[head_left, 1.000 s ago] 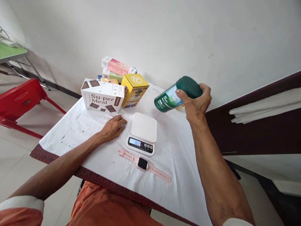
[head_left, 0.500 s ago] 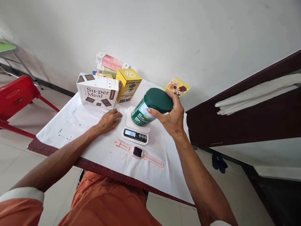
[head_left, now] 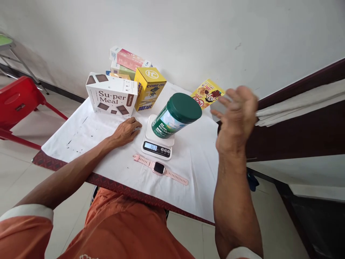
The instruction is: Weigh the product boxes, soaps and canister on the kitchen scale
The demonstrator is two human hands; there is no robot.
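Note:
A green can with a dark green lid (head_left: 175,116) stands on a small white kitchen scale (head_left: 156,141) whose display reads 363. My right hand (head_left: 237,117) hovers to the right of the can, apart from it, fingers spread and holding nothing, slightly blurred. My left hand (head_left: 126,130) rests flat on the white tablecloth (head_left: 88,136) just left of the scale, fingers loosely curled against the cloth with nothing in them. A pink smartwatch (head_left: 159,169) lies in front of the scale.
Behind the scale stand a white "Su-per Meal" box (head_left: 111,94), a yellow box (head_left: 149,87) and stacked pink and green boxes (head_left: 126,61). A yellow snack packet (head_left: 207,92) lies at the back right. A red chair (head_left: 18,104) is at the left, a dark wooden frame (head_left: 291,126) at the right.
My right hand carried the green can from the right onto the scale, let go of it and drew back to the right, now open. My left hand stayed put.

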